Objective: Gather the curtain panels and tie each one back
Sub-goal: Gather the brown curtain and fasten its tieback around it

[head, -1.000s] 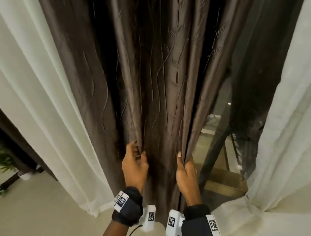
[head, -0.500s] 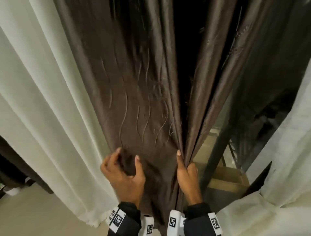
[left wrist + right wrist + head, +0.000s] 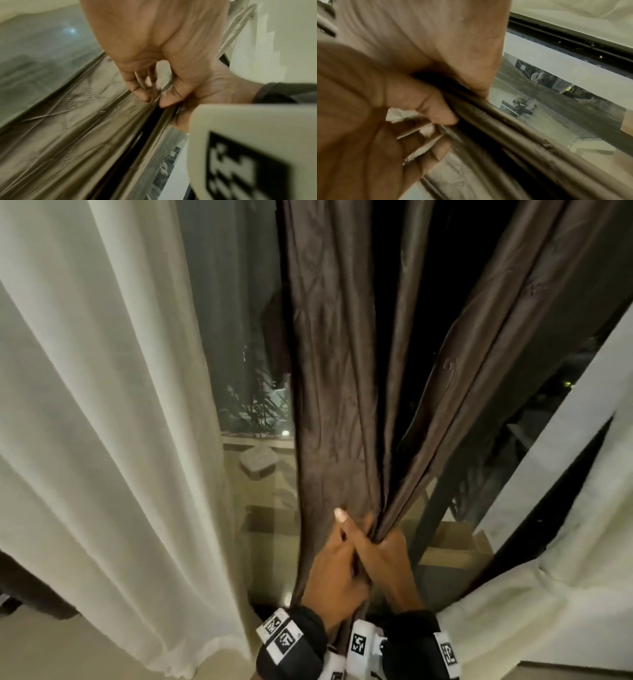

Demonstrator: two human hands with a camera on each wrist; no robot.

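The brown curtain panel (image 3: 329, 405) hangs in the middle of the head view, bunched into a narrow bundle at waist height. My left hand (image 3: 346, 539) wraps round the bundle from the left, thumb pointing up on the cloth. My right hand (image 3: 383, 542) grips the folds from the right, touching the left hand. In the left wrist view the left hand (image 3: 154, 100) pinches a fold of the embroidered brown curtain (image 3: 77, 128). The right wrist view shows curled right fingers (image 3: 440, 112) clamped on dark folds of the curtain (image 3: 522, 142). No tie-back is in sight.
A white sheer curtain (image 3: 102, 405) hangs at the left and another (image 3: 548, 542) at the right. Window glass (image 3: 246, 371) shows between the left sheer and the brown panel. A dark window frame post (image 3: 435, 515) stands behind the right hand.
My left hand swept the left folds rightward and now meets the right hand. The panel has narrowed into a bundle, uncovering the glass on its left.
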